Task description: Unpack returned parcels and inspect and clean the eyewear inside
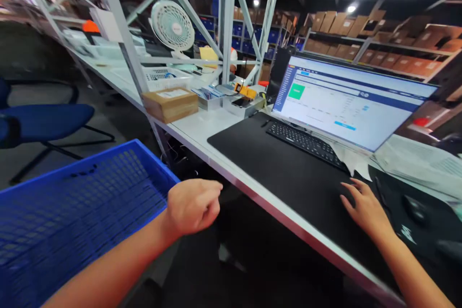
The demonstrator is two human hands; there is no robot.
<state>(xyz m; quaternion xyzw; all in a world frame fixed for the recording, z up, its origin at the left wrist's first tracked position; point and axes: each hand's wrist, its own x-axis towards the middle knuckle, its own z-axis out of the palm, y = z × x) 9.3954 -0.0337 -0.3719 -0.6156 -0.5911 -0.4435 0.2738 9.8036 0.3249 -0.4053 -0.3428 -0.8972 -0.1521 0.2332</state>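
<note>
My left hand [195, 206] is curled into a fist in front of the near corner of a blue plastic basket [149, 163]; no object sticks out of it. Over the black desk mat [249, 154], my right hand [366, 209] has its fingers apart and holds nothing. Its fingertips are close to a white paper slip [352, 159] that hangs below the monitor [346, 101]; whether they touch is unclear. Behind the slip lies a black keyboard [306, 143]. To the right of this hand are a black mouse [415, 209] and a dark pen-like item [383, 197].
A taped cardboard box [171, 104] stands at the table edge beside a metal rack post [121, 48]. Behind it are a small fan [173, 26] and a white basket [169, 78]. A blue chair [54, 118] is at left. Shelves of cartons [404, 60] fill the background.
</note>
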